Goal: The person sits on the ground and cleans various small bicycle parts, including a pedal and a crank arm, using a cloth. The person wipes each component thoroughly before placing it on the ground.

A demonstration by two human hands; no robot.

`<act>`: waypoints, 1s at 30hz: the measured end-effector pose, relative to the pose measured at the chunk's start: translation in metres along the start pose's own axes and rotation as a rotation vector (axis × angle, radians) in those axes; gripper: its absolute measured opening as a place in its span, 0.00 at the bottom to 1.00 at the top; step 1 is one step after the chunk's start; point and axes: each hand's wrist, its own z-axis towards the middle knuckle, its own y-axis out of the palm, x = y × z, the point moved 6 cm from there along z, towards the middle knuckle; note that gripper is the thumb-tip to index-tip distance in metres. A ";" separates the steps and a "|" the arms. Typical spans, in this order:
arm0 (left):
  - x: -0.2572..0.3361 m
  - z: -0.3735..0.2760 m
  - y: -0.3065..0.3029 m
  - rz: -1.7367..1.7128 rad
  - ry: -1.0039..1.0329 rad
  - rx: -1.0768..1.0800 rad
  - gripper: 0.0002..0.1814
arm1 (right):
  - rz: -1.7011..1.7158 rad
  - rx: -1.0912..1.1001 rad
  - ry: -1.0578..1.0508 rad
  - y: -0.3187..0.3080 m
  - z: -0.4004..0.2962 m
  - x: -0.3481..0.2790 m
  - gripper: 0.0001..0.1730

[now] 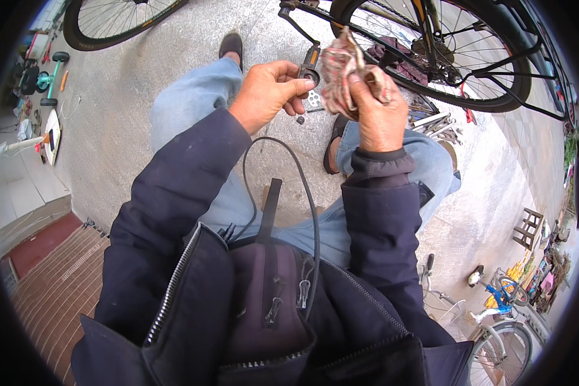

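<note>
My left hand (275, 91) pinches a dark ring-shaped part (310, 75) between thumb and fingers. That part lies right against the lower end of a bicycle pedal (311, 57) with an orange reflector; I cannot tell whether the two are joined. In my right hand (379, 111) is a crumpled, stained cloth rag (340, 72) with a red pattern, held just right of the pedal. Below the hands, a small perforated metal piece (314, 99) and a small dark part (300, 120) rest on the concrete floor.
A black bicycle's wheel (506, 96) stands at upper right, another wheel (125, 46) at upper left. Several wrenches (432, 120) lie beside my right knee. A dark cable (289, 149) loops before my jacket. At lower right are a parked bicycle (499, 333) and a small wooden rack (528, 228).
</note>
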 end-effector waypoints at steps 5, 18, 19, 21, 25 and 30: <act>0.022 -0.013 0.017 -0.038 0.107 -0.053 0.10 | -0.133 -0.159 0.052 0.013 -0.007 0.008 0.10; 0.030 -0.019 0.013 -0.203 0.144 -0.248 0.24 | 0.121 -0.140 0.211 0.026 -0.008 0.005 0.07; 0.029 -0.020 0.011 -0.202 0.154 -0.256 0.23 | 0.118 -0.168 0.210 0.029 -0.009 0.003 0.07; 0.029 -0.022 0.007 -0.200 0.174 -0.271 0.23 | 0.175 -0.187 0.216 0.034 -0.011 0.000 0.06; 0.029 -0.023 0.003 -0.368 0.192 -0.264 0.22 | 0.471 -0.066 0.273 0.030 -0.007 0.012 0.06; 0.027 -0.021 0.001 -0.420 0.186 -0.245 0.21 | 0.429 0.032 0.125 0.019 -0.002 0.007 0.07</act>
